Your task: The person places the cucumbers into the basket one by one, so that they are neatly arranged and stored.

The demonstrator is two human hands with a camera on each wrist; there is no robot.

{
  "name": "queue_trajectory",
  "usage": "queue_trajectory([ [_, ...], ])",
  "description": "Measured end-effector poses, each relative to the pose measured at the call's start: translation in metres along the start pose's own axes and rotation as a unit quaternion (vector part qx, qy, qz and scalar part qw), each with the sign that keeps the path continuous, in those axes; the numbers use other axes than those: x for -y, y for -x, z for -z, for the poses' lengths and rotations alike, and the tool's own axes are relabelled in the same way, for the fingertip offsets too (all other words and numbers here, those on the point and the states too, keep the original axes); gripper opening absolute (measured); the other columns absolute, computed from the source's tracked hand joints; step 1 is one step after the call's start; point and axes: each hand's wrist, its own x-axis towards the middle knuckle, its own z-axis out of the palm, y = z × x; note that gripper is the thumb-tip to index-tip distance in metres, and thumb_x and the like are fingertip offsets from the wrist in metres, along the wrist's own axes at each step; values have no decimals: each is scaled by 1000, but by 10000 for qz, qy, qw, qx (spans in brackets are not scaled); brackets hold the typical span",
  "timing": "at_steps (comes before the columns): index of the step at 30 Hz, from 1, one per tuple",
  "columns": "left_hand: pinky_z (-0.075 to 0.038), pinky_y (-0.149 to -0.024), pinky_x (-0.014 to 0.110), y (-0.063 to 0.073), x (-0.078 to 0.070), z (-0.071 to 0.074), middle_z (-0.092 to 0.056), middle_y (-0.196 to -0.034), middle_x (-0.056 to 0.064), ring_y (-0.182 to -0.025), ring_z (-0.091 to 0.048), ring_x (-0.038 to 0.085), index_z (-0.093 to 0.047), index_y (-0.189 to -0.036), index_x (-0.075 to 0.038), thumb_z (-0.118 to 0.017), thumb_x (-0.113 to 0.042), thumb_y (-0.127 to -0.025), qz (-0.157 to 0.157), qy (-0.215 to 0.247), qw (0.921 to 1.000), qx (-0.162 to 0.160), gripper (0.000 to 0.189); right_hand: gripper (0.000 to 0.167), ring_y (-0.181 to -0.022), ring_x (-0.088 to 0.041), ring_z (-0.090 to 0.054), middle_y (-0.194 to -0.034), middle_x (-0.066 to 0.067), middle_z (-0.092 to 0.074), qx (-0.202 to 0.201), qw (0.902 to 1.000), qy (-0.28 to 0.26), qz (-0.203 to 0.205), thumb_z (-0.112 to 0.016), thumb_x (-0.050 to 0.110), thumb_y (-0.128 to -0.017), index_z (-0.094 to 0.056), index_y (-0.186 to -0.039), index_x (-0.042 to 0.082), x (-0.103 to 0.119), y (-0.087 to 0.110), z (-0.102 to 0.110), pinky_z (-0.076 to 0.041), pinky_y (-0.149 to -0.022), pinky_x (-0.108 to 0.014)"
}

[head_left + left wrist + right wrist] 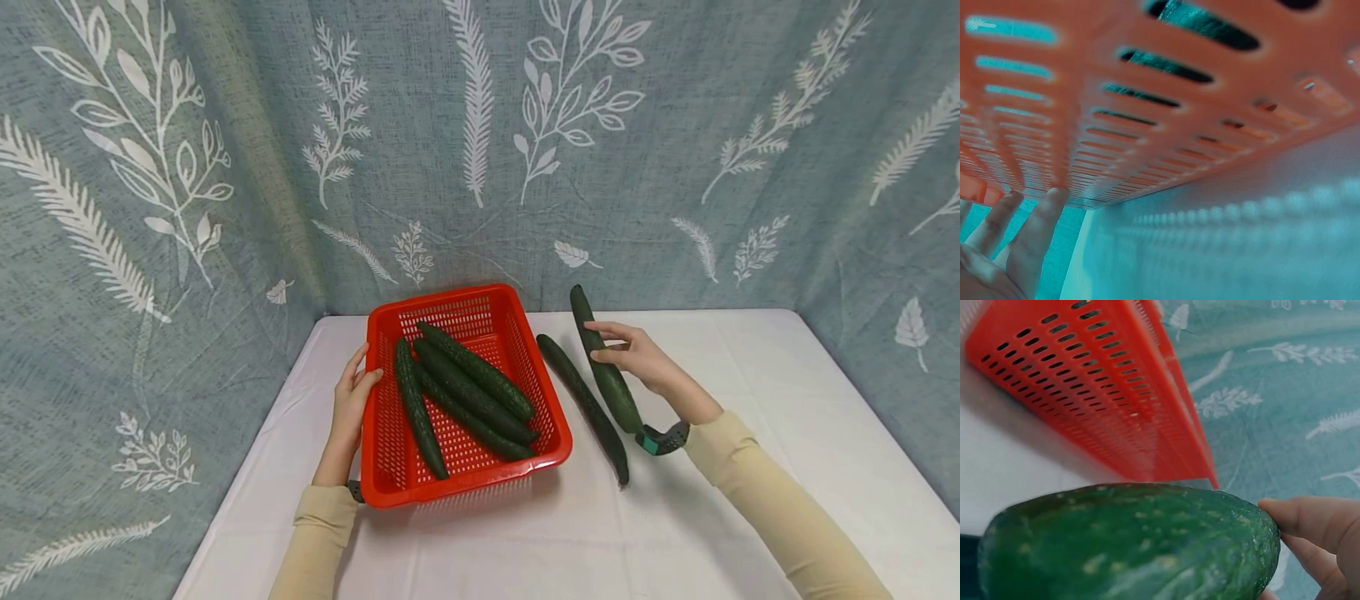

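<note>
My left hand (351, 404) holds the left rim of a red plastic basket (467, 498), its thumb over the rim. In the left wrist view, its fingers (1035, 240) reach up against the slotted outer wall. Several dark green cucumbers (480, 375) lie inside the basket, mostly slanting side by side. To the basket's right, my right hand (637, 358) grips a thick cucumber (617, 396) between thumb and fingers, around the middle of its length. The right wrist view shows this cucumber's rounded near end up close. A thinner cucumber (588, 408) lies between it and the basket.
A white cloth (570, 542) covers the table. Behind it and along both sides hangs a blue-green curtain (420, 142) with white leaf patterns. Each wrist wears a dark band (663, 439); the sleeves (757, 475) are beige.
</note>
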Motion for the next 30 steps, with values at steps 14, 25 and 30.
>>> queue_trajectory([
  [14, -56, -71, 29, -1, -2, 1, -48, -131, 22, -85, -65, 13, -30, -145, -28, -47, -18, -95, 92, 125, 9999, 45, 54, 56, -127, -42, -37, -147, -23, -24, -58, 9998, -147, 92, -58, 15, -90, -38, -142, 13, 26, -8, -8, -33, -100, -60],
  [25, -55, -70, 27, 6, -13, -3, -48, -130, 23, -85, -64, 14, -30, -146, -25, -47, -16, -95, 158, 95, 9998, 44, 55, 54, -126, -41, -39, -146, -21, -27, 59, 9997, -170, 143, -58, 14, -90, -40, -141, 14, 38, -16, -16, -34, -99, -60],
  [30, -55, -72, 28, 15, -26, -7, -46, -131, 25, -85, -64, 13, -28, -147, -20, -46, -14, -95, 145, 59, 9999, 60, 56, 54, -126, -40, -39, -145, -21, -29, 64, 9996, -209, 171, -59, 13, -89, -41, -141, 15, 45, -20, -22, -35, -99, -59],
])
